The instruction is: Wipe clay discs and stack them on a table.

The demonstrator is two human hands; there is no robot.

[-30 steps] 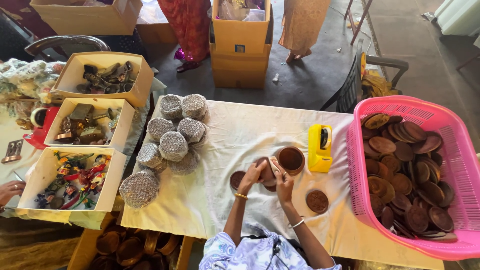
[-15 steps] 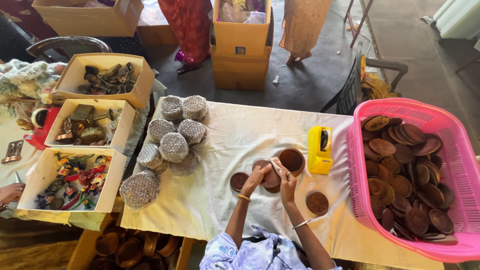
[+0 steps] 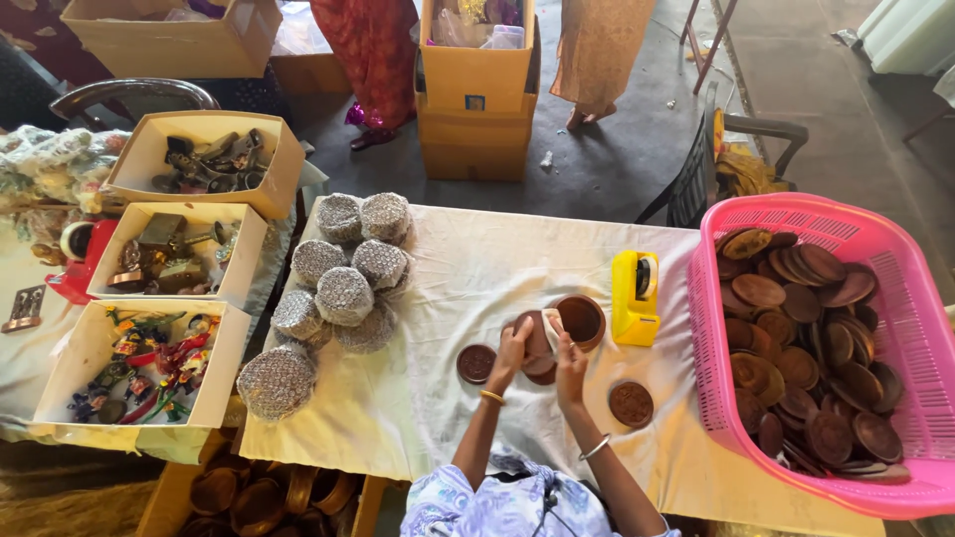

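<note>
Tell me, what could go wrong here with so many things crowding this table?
The silver-wrapped round bundle sits at the near left edge of the white tablecloth, so a nudge might tip it off. The pink plastic basket heaped with brown discs appears to overhang the right end and could slide. Both hands, left hand and right hand, work on a brown round dish among loose dishes that an elbow could sweep away.

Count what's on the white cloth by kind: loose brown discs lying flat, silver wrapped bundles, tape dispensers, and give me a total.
Brown discs lying flat and loose: 2
Silver wrapped bundles: 8
Yellow tape dispenser: 1
Total: 11
The stack under the left hand and right hand isn't counted.
</note>
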